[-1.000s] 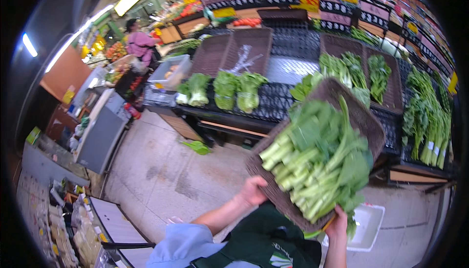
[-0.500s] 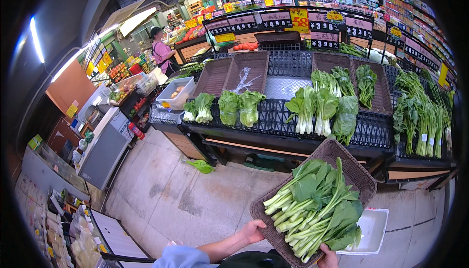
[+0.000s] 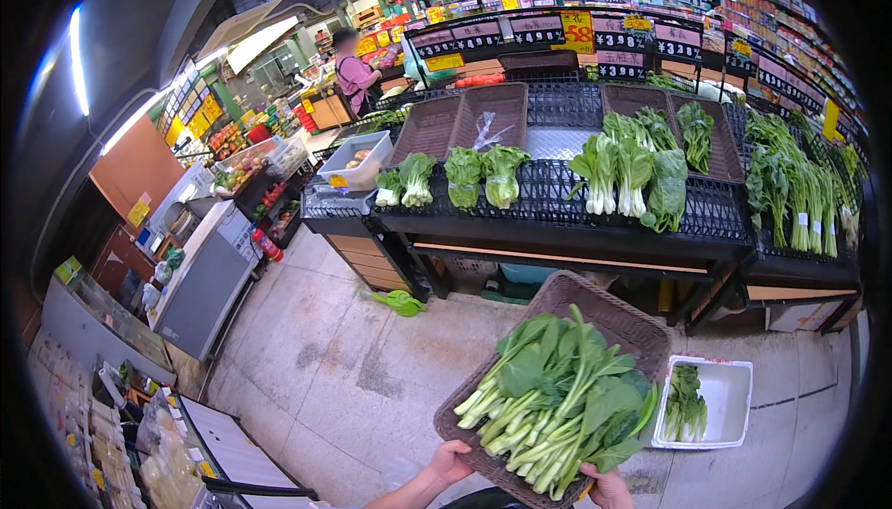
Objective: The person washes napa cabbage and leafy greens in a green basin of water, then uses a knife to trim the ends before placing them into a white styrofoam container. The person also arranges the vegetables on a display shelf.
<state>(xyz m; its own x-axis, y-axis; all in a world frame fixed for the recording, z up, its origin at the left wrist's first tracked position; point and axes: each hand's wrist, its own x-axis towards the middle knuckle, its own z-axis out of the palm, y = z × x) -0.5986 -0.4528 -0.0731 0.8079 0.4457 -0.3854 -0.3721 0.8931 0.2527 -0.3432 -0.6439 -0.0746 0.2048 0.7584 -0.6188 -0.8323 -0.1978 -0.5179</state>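
Note:
A brown woven basket (image 3: 599, 297), tilted, is held in front of me by both hands. In its near part lies a heap of leafy greens (image 3: 557, 388) with pale green stems and dark leaves. My left hand (image 3: 452, 462) grips the basket's near left edge. At the near right, my right hand (image 3: 607, 487) is closed on the basket's edge beneath the stems, its fingertips partly hidden. To the right on the floor stands a white foam box (image 3: 729, 388), with some leafy greens (image 3: 686, 407) along its left side.
Ahead runs a black display stand (image 3: 576, 251) with bunches of bok choy (image 3: 602, 175), lettuce (image 3: 502, 177) and long-stemmed greens (image 3: 806, 198). A green leaf (image 3: 400, 303) lies on the floor. A counter (image 3: 209, 277) stands left. A person in pink (image 3: 355, 77) is beyond the stand.
The basket has shifted left in the picture, still in both hands. More of the foam box shows, with greens visible inside. The person in pink appears farther right.

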